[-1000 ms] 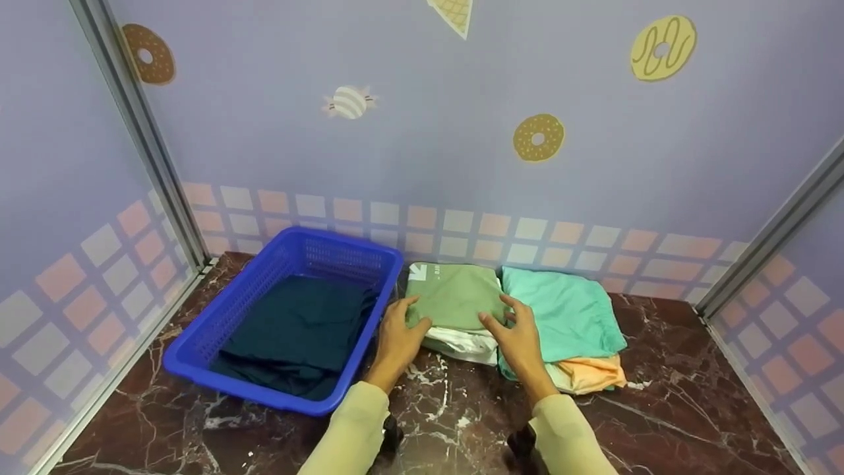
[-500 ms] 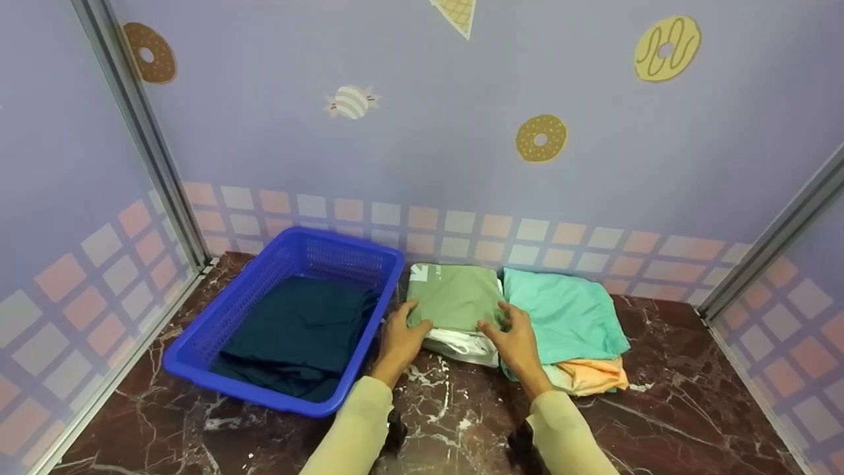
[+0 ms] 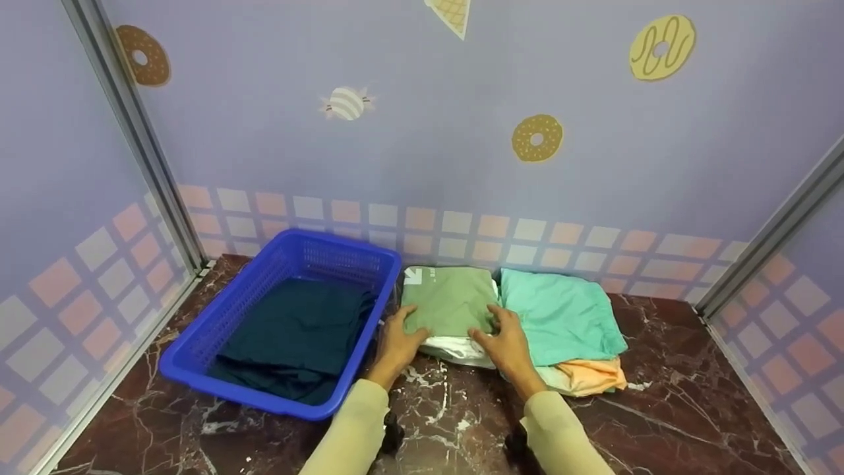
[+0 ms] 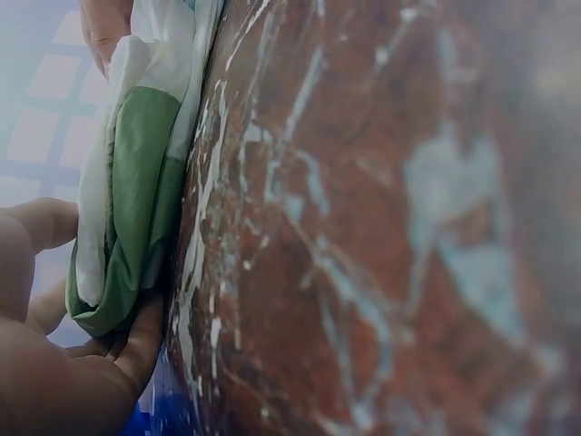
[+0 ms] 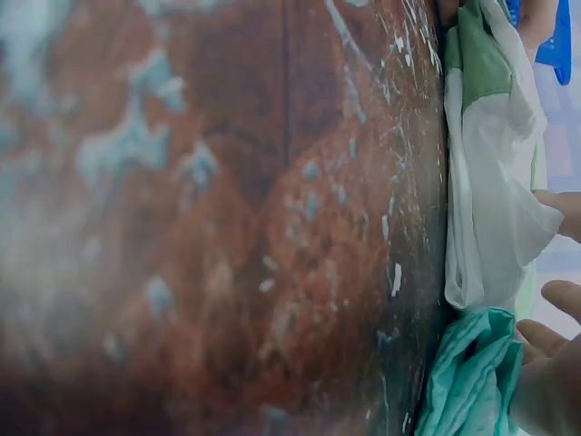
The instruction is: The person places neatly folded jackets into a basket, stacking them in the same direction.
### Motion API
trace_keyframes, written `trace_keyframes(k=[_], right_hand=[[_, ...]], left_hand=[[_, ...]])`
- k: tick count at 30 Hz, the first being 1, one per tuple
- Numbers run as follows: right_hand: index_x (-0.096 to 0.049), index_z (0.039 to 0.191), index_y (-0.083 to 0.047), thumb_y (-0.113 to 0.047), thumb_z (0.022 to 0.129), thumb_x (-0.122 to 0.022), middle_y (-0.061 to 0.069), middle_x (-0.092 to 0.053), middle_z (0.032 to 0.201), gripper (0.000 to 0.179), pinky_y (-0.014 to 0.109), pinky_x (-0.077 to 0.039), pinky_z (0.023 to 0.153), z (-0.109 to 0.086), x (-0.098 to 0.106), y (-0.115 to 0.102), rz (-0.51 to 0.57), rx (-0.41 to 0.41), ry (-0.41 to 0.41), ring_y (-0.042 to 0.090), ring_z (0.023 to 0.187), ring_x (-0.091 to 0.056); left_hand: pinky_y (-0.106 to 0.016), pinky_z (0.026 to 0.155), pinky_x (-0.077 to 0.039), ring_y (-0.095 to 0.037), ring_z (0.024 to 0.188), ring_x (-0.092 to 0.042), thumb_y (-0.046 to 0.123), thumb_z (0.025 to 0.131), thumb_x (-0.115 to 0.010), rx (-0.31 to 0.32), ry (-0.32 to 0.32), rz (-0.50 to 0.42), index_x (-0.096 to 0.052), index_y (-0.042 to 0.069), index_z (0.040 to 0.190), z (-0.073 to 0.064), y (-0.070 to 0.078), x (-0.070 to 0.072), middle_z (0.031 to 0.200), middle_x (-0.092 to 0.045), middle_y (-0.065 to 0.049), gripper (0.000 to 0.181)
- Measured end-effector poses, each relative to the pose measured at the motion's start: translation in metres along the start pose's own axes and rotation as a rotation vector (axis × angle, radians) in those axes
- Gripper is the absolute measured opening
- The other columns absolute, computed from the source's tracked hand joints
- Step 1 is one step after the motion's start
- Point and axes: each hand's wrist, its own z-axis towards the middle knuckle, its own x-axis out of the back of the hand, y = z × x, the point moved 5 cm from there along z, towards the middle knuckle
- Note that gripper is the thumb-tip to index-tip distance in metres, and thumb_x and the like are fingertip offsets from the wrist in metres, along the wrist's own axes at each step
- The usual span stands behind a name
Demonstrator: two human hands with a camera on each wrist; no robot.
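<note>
A folded green T-shirt (image 3: 455,300) with a white arrow print lies on the marble surface, white cloth (image 3: 458,348) showing under its front edge. My left hand (image 3: 397,343) holds its left front corner; in the left wrist view the thumb is over the fold and fingers (image 4: 141,341) are low against it, near the surface. At the right front corner, my right hand (image 3: 504,340) rests with loosely bent fingers. The right wrist view shows that thumb touching the white cloth (image 5: 495,204), the other fingers beside a teal garment (image 5: 472,381).
Left of the T-shirt stands a blue perforated basket (image 3: 175,363) with a folded dark garment (image 3: 297,323) inside. To the right lies the folded teal garment, over orange cloth (image 3: 590,376). A patterned wall (image 3: 448,165) rises behind, with metal-framed side panels.
My right hand has shifted slightly left, against the T-shirt's edge. The green front edge has come slightly nearer to me. The basket and teal garment stay put.
</note>
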Motion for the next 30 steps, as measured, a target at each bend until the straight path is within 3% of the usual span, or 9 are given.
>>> trace_keyframes(k=[6, 13, 21, 26, 30], right_hand=[[-0.051, 0.134, 0.003, -0.022, 0.084, -0.075, 0.023, -0.05, 0.124, 0.061, 0.05, -0.044, 0.09, -0.005, 0.0, -0.009, -0.094, 0.021, -0.019, 0.036, 0.103, -0.056], [-0.05, 0.135, 0.004, -0.022, 0.087, -0.072, 0.024, -0.048, 0.126, 0.059, 0.047, -0.05, 0.085, -0.018, -0.003, -0.016, -0.043, 0.019, -0.048, 0.037, 0.102, -0.061], [-0.051, 0.132, 0.006, -0.021, 0.087, -0.073, 0.024, -0.051, 0.121, 0.057, 0.046, -0.051, 0.084, -0.035, -0.002, -0.02, -0.026, 0.047, -0.04, 0.036, 0.1, -0.062], [-0.052, 0.131, 0.006, -0.02, 0.086, -0.073, 0.023, -0.051, 0.12, 0.056, 0.043, -0.052, 0.081, -0.046, -0.001, -0.021, -0.033, 0.06, -0.04, 0.034, 0.097, -0.062], [-0.053, 0.129, 0.007, -0.017, 0.086, -0.073, 0.023, -0.05, 0.118, 0.053, 0.037, -0.053, 0.073, -0.053, 0.003, -0.022, -0.035, 0.06, -0.046, 0.029, 0.091, -0.063]], left_hand=[[-0.049, 0.102, -0.037, -0.037, 0.124, -0.047, 0.017, 0.078, -0.073, -0.014, 0.004, -0.003, -0.057, 0.008, 0.132, -0.006, -0.001, 0.004, 0.133, -0.054, -0.02, 0.057], [-0.05, 0.103, -0.035, -0.037, 0.125, -0.046, 0.013, 0.081, -0.071, -0.035, 0.023, -0.071, -0.057, 0.005, 0.131, -0.016, -0.002, 0.009, 0.132, -0.054, -0.02, 0.053], [-0.051, 0.099, -0.038, -0.039, 0.121, -0.049, 0.008, 0.077, -0.071, -0.08, 0.058, -0.018, -0.06, 0.005, 0.128, -0.031, 0.0, 0.016, 0.128, -0.056, -0.02, 0.052], [-0.049, 0.093, -0.042, -0.035, 0.111, -0.054, 0.009, 0.075, -0.072, -0.048, 0.07, 0.02, -0.06, 0.009, 0.129, -0.042, 0.001, 0.02, 0.119, -0.059, -0.017, 0.055], [-0.047, 0.094, -0.042, -0.033, 0.112, -0.054, 0.011, 0.074, -0.07, -0.013, 0.077, 0.031, -0.061, 0.01, 0.128, -0.049, 0.001, 0.024, 0.12, -0.06, -0.017, 0.055]])
